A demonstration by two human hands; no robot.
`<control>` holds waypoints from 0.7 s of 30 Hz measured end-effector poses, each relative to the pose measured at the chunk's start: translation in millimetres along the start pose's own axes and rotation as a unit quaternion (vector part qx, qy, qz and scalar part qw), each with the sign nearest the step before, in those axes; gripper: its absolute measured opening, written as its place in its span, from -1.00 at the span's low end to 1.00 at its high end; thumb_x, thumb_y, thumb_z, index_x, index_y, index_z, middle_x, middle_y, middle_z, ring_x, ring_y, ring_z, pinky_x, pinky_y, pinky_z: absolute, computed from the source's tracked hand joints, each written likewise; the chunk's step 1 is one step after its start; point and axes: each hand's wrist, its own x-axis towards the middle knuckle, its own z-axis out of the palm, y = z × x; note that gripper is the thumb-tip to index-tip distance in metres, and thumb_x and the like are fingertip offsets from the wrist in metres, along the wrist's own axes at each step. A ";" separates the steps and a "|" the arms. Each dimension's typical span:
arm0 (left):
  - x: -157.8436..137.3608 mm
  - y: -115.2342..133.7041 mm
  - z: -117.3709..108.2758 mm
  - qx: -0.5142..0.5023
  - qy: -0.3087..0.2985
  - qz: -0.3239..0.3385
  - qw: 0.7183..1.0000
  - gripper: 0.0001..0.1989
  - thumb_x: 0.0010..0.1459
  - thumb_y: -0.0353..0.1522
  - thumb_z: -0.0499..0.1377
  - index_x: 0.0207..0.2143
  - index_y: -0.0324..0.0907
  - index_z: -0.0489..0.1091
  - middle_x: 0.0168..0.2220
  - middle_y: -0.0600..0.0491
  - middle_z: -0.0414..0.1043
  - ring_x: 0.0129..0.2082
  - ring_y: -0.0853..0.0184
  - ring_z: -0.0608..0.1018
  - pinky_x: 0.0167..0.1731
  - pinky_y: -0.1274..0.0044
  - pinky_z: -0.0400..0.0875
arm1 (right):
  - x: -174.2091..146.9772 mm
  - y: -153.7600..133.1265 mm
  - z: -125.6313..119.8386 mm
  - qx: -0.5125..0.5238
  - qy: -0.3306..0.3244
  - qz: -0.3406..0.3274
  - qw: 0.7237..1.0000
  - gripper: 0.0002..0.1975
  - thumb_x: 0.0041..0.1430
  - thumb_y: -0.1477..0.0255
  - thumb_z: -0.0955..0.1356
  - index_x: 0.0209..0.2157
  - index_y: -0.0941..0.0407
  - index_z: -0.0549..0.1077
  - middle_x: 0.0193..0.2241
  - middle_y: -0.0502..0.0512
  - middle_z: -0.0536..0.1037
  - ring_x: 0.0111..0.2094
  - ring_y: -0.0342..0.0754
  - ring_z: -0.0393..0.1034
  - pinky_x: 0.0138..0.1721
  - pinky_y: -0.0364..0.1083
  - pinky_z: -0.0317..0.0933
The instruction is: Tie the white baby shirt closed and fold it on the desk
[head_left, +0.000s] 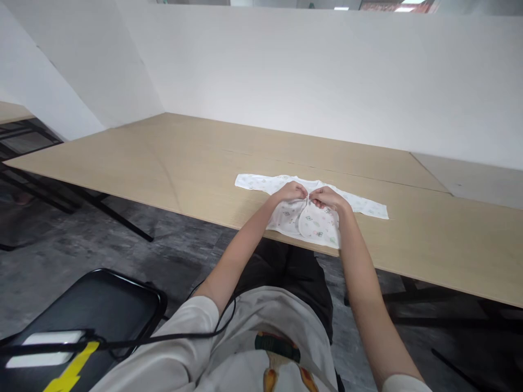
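Both left hand (292, 190) and right hand (329, 197) pinch the white garment (316, 226), partly hiding the held part.

"Which clothes does the person wear?"

"A T-shirt (232, 362) of greyish white, with short sleeves (186, 329) and many soft folds."

"Is there some picture on it?"

"Yes, the front has a print (277, 347): a dark green band, and under it shapes in brown and orange."

"And what else?"

"The trousers (281, 272) are black. A black cable (163, 340) crosses the shirt at the left side and makes a curve. The forearms (241, 247), the left hand (291, 191) and the right hand (330, 198) are bare."
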 end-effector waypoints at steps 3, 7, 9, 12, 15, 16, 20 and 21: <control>-0.3 2.4 0.5 -0.002 0.015 -0.020 1.000 -0.81 -0.11 -0.45 0.17 -0.39 -0.23 0.54 -0.39 0.06 0.53 -0.37 0.38 0.52 -0.30 0.55 0.40 | -0.4 -0.6 1.4 0.002 0.001 0.005 1.000 -0.92 -0.08 0.63 0.35 -0.56 0.19 0.42 -0.75 -0.08 0.30 -0.71 -0.26 0.14 -0.71 -0.25 -0.04; -0.3 5.4 1.2 -0.002 0.040 -0.036 0.999 -0.80 -0.11 -0.45 0.18 -0.36 -0.23 0.53 -0.40 0.07 0.52 -0.39 0.39 0.51 -0.32 0.57 0.40 | 0.0 -0.7 2.7 0.002 0.007 0.001 1.000 -0.92 -0.08 0.60 0.38 -0.56 0.19 0.41 -0.74 -0.07 0.30 -0.71 -0.26 0.15 -0.70 -0.25 -0.03; -0.3 6.3 1.6 -0.003 0.048 -0.034 0.998 -0.81 -0.08 -0.43 0.20 -0.34 -0.24 0.51 -0.39 0.06 0.52 -0.39 0.40 0.51 -0.33 0.58 0.40 | 0.9 0.1 3.1 0.003 0.005 -0.001 1.000 -0.88 -0.07 0.59 0.39 -0.60 0.19 0.39 -0.75 -0.07 0.30 -0.71 -0.27 0.14 -0.70 -0.25 -0.02; -1.6 8.4 2.4 -0.013 0.047 -0.035 0.998 -0.75 -0.07 -0.37 0.26 -0.28 -0.26 0.49 -0.36 0.04 0.52 -0.38 0.41 0.51 -0.32 0.58 0.40 | 2.3 1.4 4.4 0.007 0.008 0.002 1.000 -0.82 -0.06 0.59 0.39 -0.65 0.19 0.37 -0.76 -0.06 0.29 -0.71 -0.27 0.13 -0.70 -0.25 -0.01; -4.5 12.1 3.0 -0.028 0.043 -0.046 0.998 -0.71 -0.07 -0.41 0.28 -0.22 -0.28 0.45 -0.39 0.05 0.51 -0.42 0.43 0.50 -0.33 0.59 0.40 | 2.4 1.1 6.0 0.017 0.013 0.008 1.000 -0.79 -0.05 0.59 0.39 -0.68 0.19 0.35 -0.77 -0.05 0.29 -0.72 -0.27 0.14 -0.70 -0.25 0.00; -5.6 13.4 3.1 -0.032 0.042 -0.047 0.997 -0.71 -0.06 -0.43 0.27 -0.21 -0.28 0.44 -0.41 0.05 0.51 -0.43 0.44 0.49 -0.33 0.59 0.39 | 2.2 0.6 6.5 0.017 0.014 0.012 1.000 -0.78 -0.04 0.58 0.39 -0.68 0.19 0.35 -0.77 -0.04 0.30 -0.71 -0.27 0.14 -0.70 -0.25 0.01; -8.4 16.3 2.1 -0.039 0.040 -0.039 0.998 -0.73 -0.06 -0.48 0.25 -0.22 -0.29 0.44 -0.46 0.07 0.49 -0.46 0.45 0.48 -0.37 0.60 0.37 | 1.3 -1.2 6.9 0.000 0.022 0.026 0.999 -0.76 0.01 0.58 0.37 -0.69 0.19 0.36 -0.77 -0.02 0.31 -0.71 -0.26 0.16 -0.70 -0.25 0.01; -8.6 16.1 1.5 -0.039 0.036 -0.036 0.998 -0.73 -0.05 -0.47 0.25 -0.22 -0.29 0.44 -0.46 0.06 0.49 -0.46 0.45 0.48 -0.37 0.60 0.36 | 1.6 -1.1 6.6 0.000 0.025 0.026 0.999 -0.76 0.01 0.59 0.36 -0.69 0.19 0.36 -0.78 -0.02 0.31 -0.71 -0.26 0.16 -0.70 -0.25 0.02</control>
